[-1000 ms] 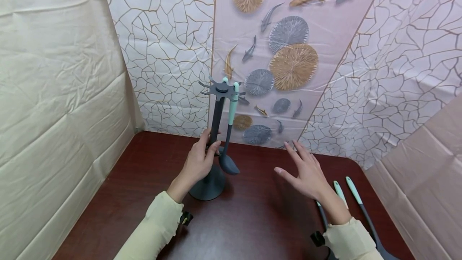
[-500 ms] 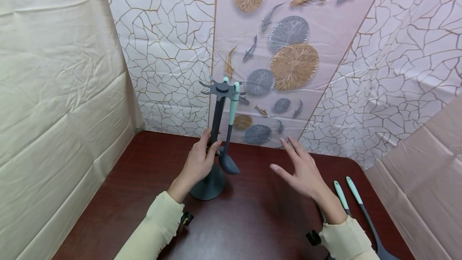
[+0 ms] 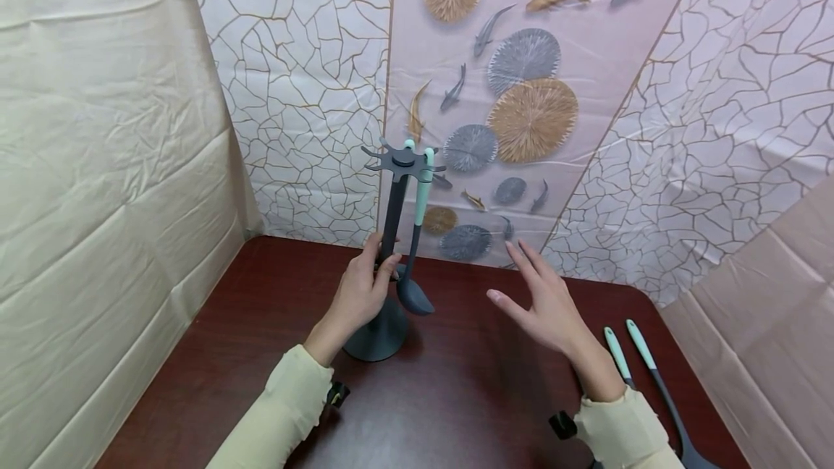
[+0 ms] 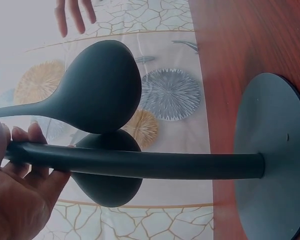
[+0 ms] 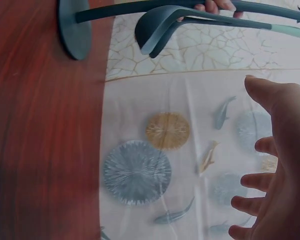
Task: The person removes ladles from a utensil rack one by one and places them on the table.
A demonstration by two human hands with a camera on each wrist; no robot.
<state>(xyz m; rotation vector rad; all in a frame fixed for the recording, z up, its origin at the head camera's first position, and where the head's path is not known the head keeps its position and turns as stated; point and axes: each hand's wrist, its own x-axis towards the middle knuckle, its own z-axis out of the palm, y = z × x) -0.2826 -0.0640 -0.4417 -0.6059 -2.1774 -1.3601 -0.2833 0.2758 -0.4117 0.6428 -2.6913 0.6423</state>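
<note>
My left hand [image 3: 357, 289] grips the pole of a dark grey utensil stand [image 3: 393, 212], which stands upright on its round base with hooked arms at the top. A ladle [image 3: 415, 299] with a mint handle hangs from a hook on the right side. Behind the pole hangs a second utensil with a rounded dark bowl [image 4: 110, 195], seen in the left wrist view; its mint handle tip [image 3: 409, 144] shows at the rack. My right hand [image 3: 546, 302] hovers to the right, apart from the stand, holding nothing, with fingers spread.
Mint-handled utensils lie at the table's right side, one with its handle [image 3: 617, 353] partly behind my right forearm, another [image 3: 666, 393] running off the bottom edge. The dark red table [image 3: 449, 389] meets a patterned cloth backdrop [image 3: 306, 93]; cream cloth [image 3: 111, 165] hangs at the left.
My right hand has drifted a little left and away from me, then nearly stopped. My left hand, the stand and the hanging ladle have stayed in place.
</note>
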